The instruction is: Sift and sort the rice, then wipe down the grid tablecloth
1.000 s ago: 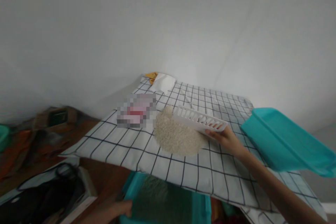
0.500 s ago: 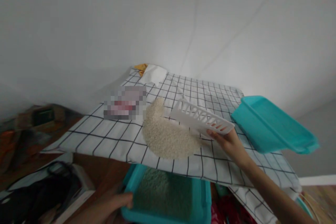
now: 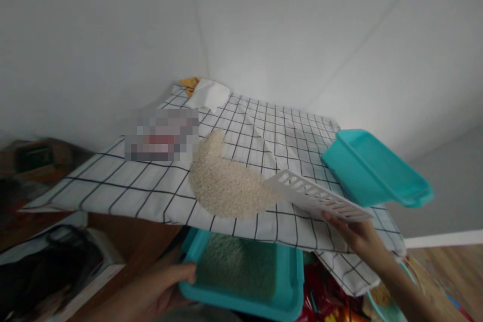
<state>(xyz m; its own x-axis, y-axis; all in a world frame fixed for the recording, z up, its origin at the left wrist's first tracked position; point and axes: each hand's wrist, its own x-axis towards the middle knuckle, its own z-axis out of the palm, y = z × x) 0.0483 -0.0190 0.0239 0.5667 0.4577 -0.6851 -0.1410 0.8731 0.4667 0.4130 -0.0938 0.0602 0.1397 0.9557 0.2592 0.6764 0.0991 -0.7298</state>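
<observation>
A pile of white rice (image 3: pixel 226 186) lies on a white cloth with a black grid (image 3: pixel 124 191) that covers a table. My right hand (image 3: pixel 356 236) grips a white slotted plastic tray (image 3: pixel 317 198) by its near end, with the tray's far edge touching the right side of the rice. My left hand (image 3: pixel 162 287) holds the left rim of a teal tub (image 3: pixel 287 287) just below the table's front edge; some rice lies inside the tub.
A second teal tub (image 3: pixel 373 168) stands tilted at the table's right side. A white cloth (image 3: pixel 209 94) with an orange scrap lies at the far corner by the wall. Dark clutter fills the floor at the left, and colourful packets lie at lower right.
The white tray has swung from behind the rice to its right side, nearer the front edge. The teal tub under the edge has come further into view, still in my left hand.
</observation>
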